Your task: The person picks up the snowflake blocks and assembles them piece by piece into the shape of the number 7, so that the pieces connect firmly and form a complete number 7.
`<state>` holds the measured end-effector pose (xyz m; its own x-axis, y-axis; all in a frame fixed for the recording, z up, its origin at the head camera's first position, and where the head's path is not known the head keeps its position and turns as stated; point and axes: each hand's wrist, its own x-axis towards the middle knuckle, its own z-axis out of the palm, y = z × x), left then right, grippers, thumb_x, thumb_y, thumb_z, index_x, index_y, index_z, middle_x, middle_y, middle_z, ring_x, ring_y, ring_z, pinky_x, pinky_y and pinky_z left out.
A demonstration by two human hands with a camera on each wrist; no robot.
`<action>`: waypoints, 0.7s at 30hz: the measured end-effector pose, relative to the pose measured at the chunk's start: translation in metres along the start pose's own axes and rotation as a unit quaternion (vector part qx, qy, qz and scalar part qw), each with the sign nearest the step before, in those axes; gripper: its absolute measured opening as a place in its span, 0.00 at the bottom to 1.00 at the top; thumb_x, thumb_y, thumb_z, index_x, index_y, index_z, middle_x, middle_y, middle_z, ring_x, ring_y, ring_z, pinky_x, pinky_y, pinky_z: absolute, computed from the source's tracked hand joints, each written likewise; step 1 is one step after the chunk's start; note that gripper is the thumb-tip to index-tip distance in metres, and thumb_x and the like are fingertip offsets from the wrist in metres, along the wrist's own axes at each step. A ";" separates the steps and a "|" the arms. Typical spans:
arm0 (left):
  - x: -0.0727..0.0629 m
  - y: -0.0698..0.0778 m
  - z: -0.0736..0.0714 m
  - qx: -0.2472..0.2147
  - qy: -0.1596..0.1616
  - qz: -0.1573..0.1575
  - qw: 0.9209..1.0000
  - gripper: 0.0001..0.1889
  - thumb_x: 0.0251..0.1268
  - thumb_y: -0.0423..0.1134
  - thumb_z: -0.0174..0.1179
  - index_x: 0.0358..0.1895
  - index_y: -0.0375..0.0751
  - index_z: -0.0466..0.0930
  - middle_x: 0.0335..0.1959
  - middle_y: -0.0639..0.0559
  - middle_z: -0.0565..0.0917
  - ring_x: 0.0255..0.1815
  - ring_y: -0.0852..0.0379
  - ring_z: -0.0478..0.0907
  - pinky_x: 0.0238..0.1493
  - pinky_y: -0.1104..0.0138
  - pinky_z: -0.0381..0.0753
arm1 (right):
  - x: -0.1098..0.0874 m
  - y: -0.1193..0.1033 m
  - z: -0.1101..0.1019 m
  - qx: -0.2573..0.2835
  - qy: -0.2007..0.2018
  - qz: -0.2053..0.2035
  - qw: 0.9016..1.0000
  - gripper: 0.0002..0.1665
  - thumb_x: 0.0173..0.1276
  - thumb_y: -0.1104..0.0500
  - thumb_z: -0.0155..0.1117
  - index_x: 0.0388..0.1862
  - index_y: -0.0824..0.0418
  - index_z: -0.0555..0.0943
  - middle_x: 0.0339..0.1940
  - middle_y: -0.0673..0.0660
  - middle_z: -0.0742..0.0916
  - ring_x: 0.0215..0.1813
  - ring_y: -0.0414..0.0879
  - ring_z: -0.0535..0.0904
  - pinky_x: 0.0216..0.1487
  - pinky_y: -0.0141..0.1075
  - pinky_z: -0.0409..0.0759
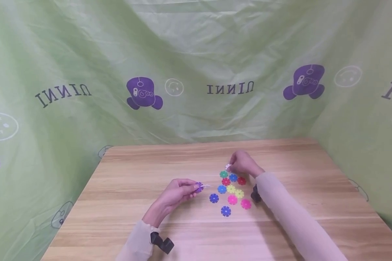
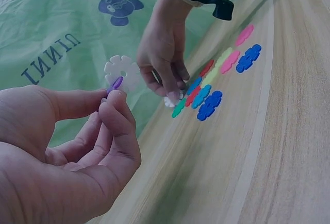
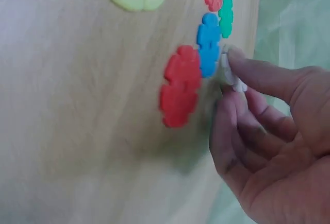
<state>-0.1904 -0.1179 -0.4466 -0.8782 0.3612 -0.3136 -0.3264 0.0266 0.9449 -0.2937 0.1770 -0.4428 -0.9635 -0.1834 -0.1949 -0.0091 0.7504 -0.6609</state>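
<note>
head: high, forward-down, farthest | left wrist: close, toward curtain (image 2: 77, 31) | right wrist: close, onto table (image 3: 77, 105) | first two share both hands (image 1: 177, 190)

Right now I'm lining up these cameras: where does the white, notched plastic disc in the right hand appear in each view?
Head: the white, notched plastic disc is right of centre, below mid-height, pinched by the right hand.
Left wrist: near the centre, beneath that hand.
Right wrist: right of centre, above mid-height.
Shared landmark: the green, notched plastic disc, visible in all three.
</note>
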 end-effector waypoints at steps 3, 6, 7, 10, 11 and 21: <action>0.001 0.000 -0.001 0.002 0.001 -0.003 1.000 0.14 0.73 0.32 0.63 0.57 0.29 0.83 0.43 0.48 0.92 0.39 0.62 0.84 0.47 0.71 0.86 | -0.002 -0.006 -0.006 -0.017 0.026 -0.031 0.999 0.08 0.64 0.64 0.76 0.38 0.65 0.86 0.37 0.61 0.89 0.38 0.51 0.83 0.40 0.37 0.85; 0.002 0.002 -0.001 0.003 0.000 -0.003 1.000 0.15 0.73 0.32 0.63 0.58 0.29 0.83 0.47 0.44 0.92 0.38 0.62 0.83 0.46 0.72 0.85 | -0.007 -0.011 -0.015 -0.014 0.052 -0.058 0.997 0.06 0.64 0.67 0.74 0.38 0.66 0.87 0.37 0.62 0.90 0.36 0.49 0.84 0.39 0.37 0.86; 0.003 0.002 -0.002 0.004 -0.001 -0.002 1.000 0.15 0.74 0.33 0.63 0.59 0.29 0.83 0.48 0.44 0.91 0.38 0.63 0.83 0.46 0.72 0.85 | -0.010 -0.013 -0.018 -0.005 0.057 -0.063 0.996 0.05 0.64 0.68 0.74 0.39 0.67 0.87 0.36 0.62 0.90 0.35 0.49 0.84 0.39 0.38 0.87; 0.003 0.004 -0.003 -0.005 0.002 0.000 1.000 0.17 0.74 0.33 0.63 0.60 0.28 0.81 0.48 0.44 0.91 0.38 0.63 0.82 0.45 0.73 0.84 | -0.019 -0.016 -0.022 0.042 0.054 -0.062 0.996 0.06 0.65 0.70 0.72 0.41 0.70 0.87 0.36 0.64 0.91 0.35 0.51 0.87 0.40 0.40 0.90; 0.003 0.004 -0.004 -0.010 0.006 0.001 1.000 0.17 0.74 0.33 0.63 0.61 0.28 0.81 0.46 0.45 0.91 0.38 0.64 0.82 0.44 0.74 0.84 | -0.022 -0.018 -0.022 0.068 0.048 -0.056 0.995 0.08 0.66 0.70 0.71 0.43 0.70 0.86 0.36 0.65 0.91 0.35 0.52 0.89 0.41 0.42 0.91; 0.006 0.004 -0.008 -0.036 0.017 0.007 0.999 0.17 0.75 0.32 0.62 0.61 0.26 0.79 0.39 0.53 0.89 0.38 0.64 0.82 0.42 0.76 0.84 | -0.060 -0.024 -0.004 0.220 0.007 -0.022 0.975 0.14 0.69 0.62 0.74 0.52 0.65 0.89 0.45 0.62 0.94 0.42 0.52 0.93 0.48 0.40 0.91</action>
<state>-0.1995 -0.1233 -0.4452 -0.8940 0.3284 -0.3048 -0.3372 -0.0452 0.9403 -0.2365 0.1723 -0.4122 -0.9683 -0.1983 -0.1519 0.0627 0.3957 -0.9162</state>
